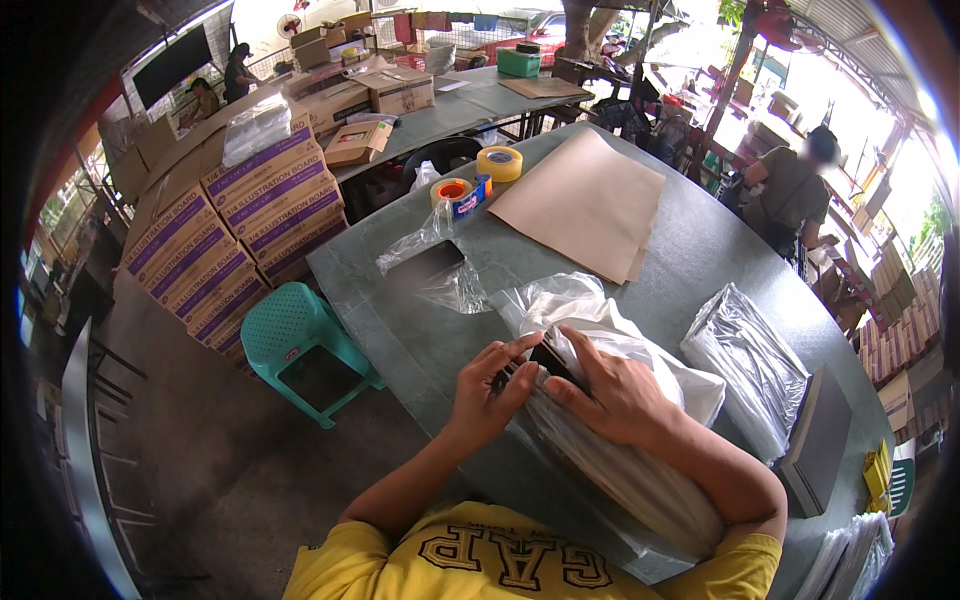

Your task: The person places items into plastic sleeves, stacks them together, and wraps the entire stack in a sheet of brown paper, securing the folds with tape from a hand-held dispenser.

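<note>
1. Left hand (pixel 487 385) curled at the near end of a long stack of flat dark sheets wrapped in clear plastic (pixel 620 460), fingers bent against its end and thumb reaching toward the top edge; closed upon the stack's end.
2. Right hand (pixel 610 395) laid flat over the top of the same stack, fingers spread and pressing down on a dark sheet at the upper end, not curled round anything; open, palm down.
3. Stack lying between the two hands and running back under the right forearm toward the body, on the grey-green tabletop (pixel 400 330), near its front edge.
4. White crumpled plastic bag (pixel 600 325) just behind the stack, touching it under the right hand.
5. Second clear-wrapped bundle of dark sheets (pixel 750 365) to the right, apart from the hands, with a dark flat board (pixel 818 440) beside it.
6. Large brown paper sheet (pixel 585 205) farther back on the table.
7. Two rolls of tape beyond it: an orange-cored roll (pixel 452 192) and a yellowish roll (pixel 499 162), well apart from the hands.
8. Loose clear plastic sleeve (pixel 430 265) between the tape and the stack.
9. Teal plastic stool (pixel 295 335) on the floor to the left of the table.
</note>
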